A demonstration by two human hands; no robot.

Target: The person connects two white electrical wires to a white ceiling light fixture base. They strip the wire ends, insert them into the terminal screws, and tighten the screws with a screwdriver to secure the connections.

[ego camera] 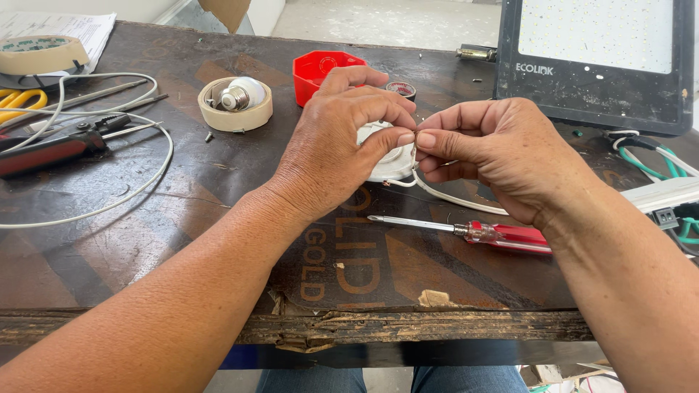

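White wire [451,196]: thin, pinched at its bare end at frame centre, trailing down and right across the board toward the right edge. Round white fitting [389,156]: just behind the pinch point, largely hidden under the left hand, resting on the table.

Left hand [338,142]: arched over the fitting, thumb and forefinger pressed together on the wire tip. Right hand [495,156]: fingers curled, thumb and forefinger clamped on the same wire tip, meeting the left fingertips.

Screwdriver [473,233]: red translucent handle, steel shaft pointing left, lying flat just below the right hand, partly under the right wrist.

Red plastic box [317,69]: open top, upper centre, behind the left hand. Small dark tape roll [402,89]: just right of the red box.

Masking tape roll [234,109]: lying flat, upper left of centre, with a white bulb [242,93] set in its core, screw base facing left.

White cable loop [109,153]: long curve across the left of the frame. Dark hand tools [58,145]: far left, beside the loop. Second tape roll [40,54]: upper left corner, on papers.

Flat black LED floodlight [593,62]: upper right, panel facing up. Green and white leads [652,164]: right edge, below the floodlight.

Worn dark wooden table [218,218]: chipped front edge, bearing everything listed.
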